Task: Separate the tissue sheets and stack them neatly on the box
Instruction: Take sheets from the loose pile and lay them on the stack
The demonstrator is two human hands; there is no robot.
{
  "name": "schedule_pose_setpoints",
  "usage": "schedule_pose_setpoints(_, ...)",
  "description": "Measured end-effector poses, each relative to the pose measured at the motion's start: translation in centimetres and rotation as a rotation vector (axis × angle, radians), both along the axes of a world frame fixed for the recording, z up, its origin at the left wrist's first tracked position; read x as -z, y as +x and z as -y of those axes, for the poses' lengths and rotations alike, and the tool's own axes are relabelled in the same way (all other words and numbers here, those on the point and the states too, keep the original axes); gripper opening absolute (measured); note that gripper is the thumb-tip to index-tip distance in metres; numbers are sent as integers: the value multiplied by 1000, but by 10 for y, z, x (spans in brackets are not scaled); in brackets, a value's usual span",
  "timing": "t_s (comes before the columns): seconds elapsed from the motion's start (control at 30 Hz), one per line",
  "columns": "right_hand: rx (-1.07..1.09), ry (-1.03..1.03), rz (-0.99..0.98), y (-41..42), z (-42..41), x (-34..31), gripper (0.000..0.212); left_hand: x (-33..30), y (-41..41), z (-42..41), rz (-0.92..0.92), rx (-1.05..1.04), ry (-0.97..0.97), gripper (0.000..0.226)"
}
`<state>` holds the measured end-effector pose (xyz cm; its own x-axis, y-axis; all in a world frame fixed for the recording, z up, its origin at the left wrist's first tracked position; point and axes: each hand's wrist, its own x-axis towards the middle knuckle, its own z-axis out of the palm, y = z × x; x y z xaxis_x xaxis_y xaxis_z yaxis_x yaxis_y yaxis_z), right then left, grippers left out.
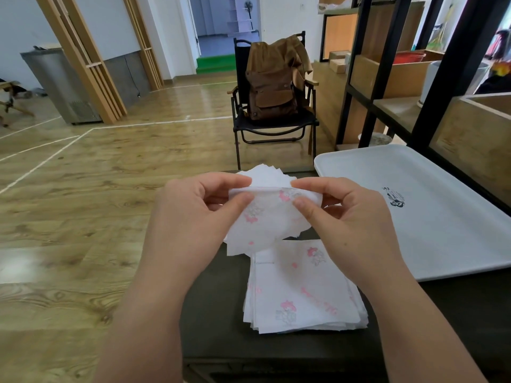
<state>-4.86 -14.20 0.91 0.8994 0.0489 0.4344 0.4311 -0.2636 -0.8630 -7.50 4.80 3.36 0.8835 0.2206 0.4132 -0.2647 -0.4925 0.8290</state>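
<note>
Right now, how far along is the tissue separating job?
Partly done. A fanned pile of plain white sheets already lies on the far side of the dark box. Both hands, left and right, pinch the top edge of a printed tissue, apparently peeling it apart. A thick printed stack near the person looks yet to be separated.

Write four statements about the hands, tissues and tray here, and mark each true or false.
1. Both hands, left and right, pinch one tissue by its top edge. True.
2. A stack of tissues lies below the hands. True.
3. The white tray holds the tissue stack. False: the stack lies on the dark surface beside the tray.
4. The chair is empty. False: a brown backpack sits on it.
</note>
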Motion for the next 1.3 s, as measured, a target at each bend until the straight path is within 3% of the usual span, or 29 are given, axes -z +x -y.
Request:
schedule_pose_setpoints(0.17, 18, -11, 31, -1, -2, -3, 5, -4, -3, 1, 44, -22, 44, 7)
schedule_pose_setpoints(0.33, -3, 9, 37, -1, -1, -3, 9, -6, -6, 1, 101, -33, 94, 21)
schedule_pose_setpoints(0.63, 55, -40, 133, 0, 1, -6, 6, -13, -6, 1, 239, -16, 207, 12)
schedule_pose_setpoints(0.77, -97, 156, 34, -8, 3, -18, 23, -18, -11, 8, 95, 280, -64, 11)
schedule_pose_setpoints(0.87, -71, 143, -94, -11, 8, -23, 24, -17, -11, 12, -46, 302, -133, 10)
schedule_pose_setpoints(0.93, -52, 51, -283, -9, 17, -21, 19, -12, -7, 11, -215, 249, -63, 16)
schedule_pose_setpoints(1.07, -100, -349, -627, -4, 30, -8, 24, 5, -2, 7, -627, 259, 129, 19)
schedule_pose_setpoints(1.17, -72, -561, -681, 0, 31, 3, 19, 15, 0, 8, -777, 275, 282, 21)
schedule_pose_setpoints(1.3, -41, -619, -667, 4, 30, 7, 15, 17, 3, 4, -829, 232, 331, 28)
